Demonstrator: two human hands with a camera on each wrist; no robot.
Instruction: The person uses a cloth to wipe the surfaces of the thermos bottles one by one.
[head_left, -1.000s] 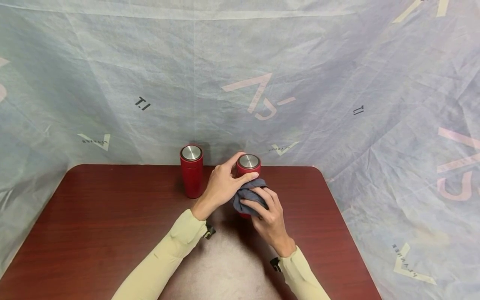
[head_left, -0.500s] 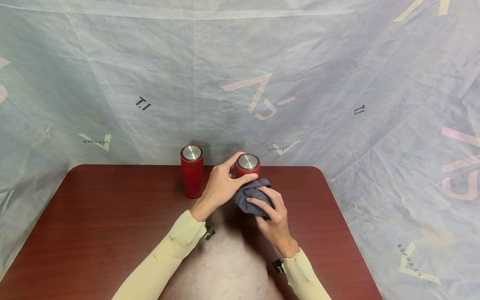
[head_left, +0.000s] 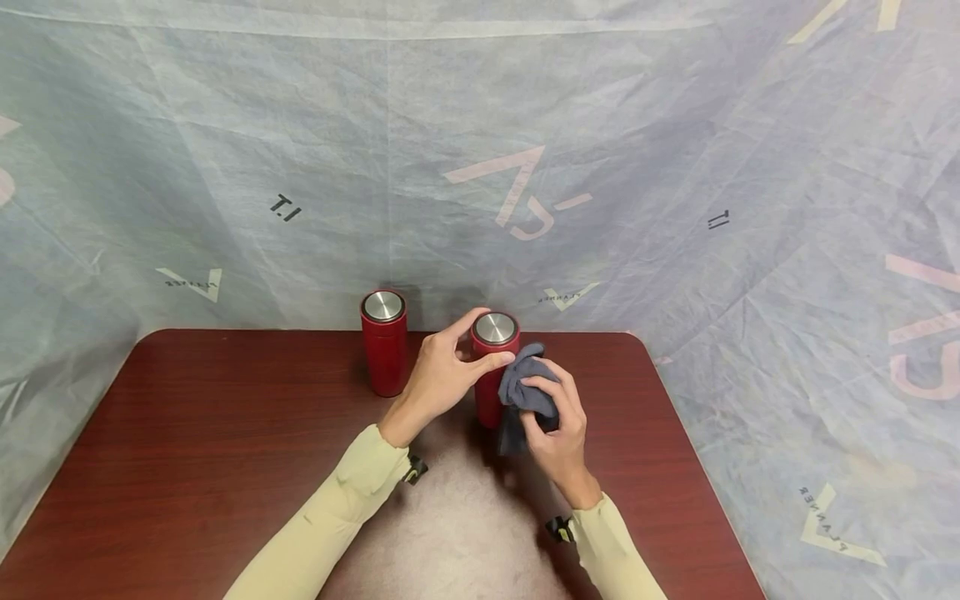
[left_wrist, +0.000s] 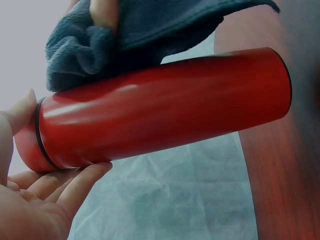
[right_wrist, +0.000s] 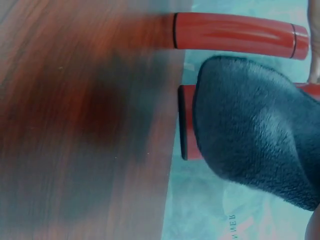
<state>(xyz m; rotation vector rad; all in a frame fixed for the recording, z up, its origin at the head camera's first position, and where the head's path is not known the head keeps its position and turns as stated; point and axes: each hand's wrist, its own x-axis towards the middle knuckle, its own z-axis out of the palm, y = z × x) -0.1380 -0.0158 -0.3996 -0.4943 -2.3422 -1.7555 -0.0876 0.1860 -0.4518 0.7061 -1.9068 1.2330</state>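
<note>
- Wrinkled grey-blue fabric sheeting with printed lettering hung behind and beside the bench, whose glossy red-brown wood-grain top had rounded far corners.
- Toward the far side of that bench, the left hand was clamped on the upper end of a smooth red cylindrical flask with a round silver lid top. Whether the flask's base touched the bench could not be told.
- The right hand pinched a crumpled dark blue-grey plush cloth at the flask's right side, one end hanging loose; how firmly it pressed could not be judged.
- Slipping seemed the likeliest trouble: the glossy wall offered little bite, and a hold so near the top left the lower body unsupported. A hard rub low down could have swung the base aside.
- Twisting was another risk, since fingers close to the lid might have turned it if the cloth dragged the body round.
- Knocking came next: a second red cylindrical flask stood upright just left of the left wrist, and a backward elbow or wrist movement could have tipped it.
- Bunched fabric might also have missed patches or snagged under the base.
</note>
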